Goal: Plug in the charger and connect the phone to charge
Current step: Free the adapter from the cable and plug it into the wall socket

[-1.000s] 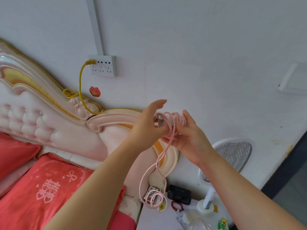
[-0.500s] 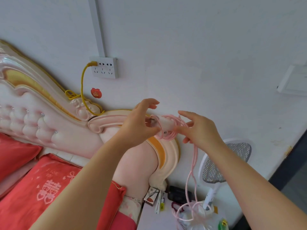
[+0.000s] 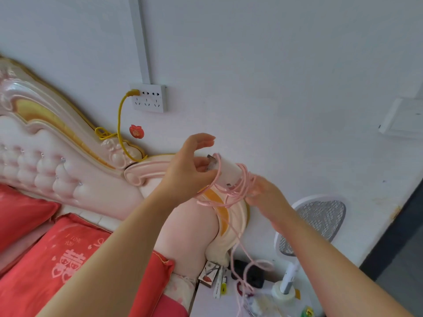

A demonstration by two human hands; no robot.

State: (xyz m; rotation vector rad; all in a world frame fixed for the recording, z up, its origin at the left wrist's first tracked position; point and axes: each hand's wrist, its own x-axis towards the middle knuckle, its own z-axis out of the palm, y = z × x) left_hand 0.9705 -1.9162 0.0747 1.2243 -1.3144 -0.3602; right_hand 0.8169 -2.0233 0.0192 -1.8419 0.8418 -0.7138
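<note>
My left hand (image 3: 187, 165) holds the white charger block (image 3: 226, 172) at its pronged end, in front of the wall. A pink cable (image 3: 231, 195) is looped around the block and hangs down toward the nightstand. My right hand (image 3: 263, 193) has its fingers in the cable loops at the block's other end. A white wall socket strip (image 3: 151, 98) sits up and to the left, with a yellow cord (image 3: 120, 120) plugged into its left side. A dark thing that may be the phone (image 3: 249, 273) lies on the nightstand below.
A pink and gold padded headboard (image 3: 57, 152) and red pillows (image 3: 57, 259) fill the left. The white nightstand (image 3: 206, 303) carries small boxes, a tape roll (image 3: 282, 294) and an electric swatter (image 3: 315, 220). A wall switch (image 3: 402, 120) is at right.
Cable loops have come off the block and more pink cable hangs down to the nightstand. My right hand has moved lower and to the right, pulling loops away.
</note>
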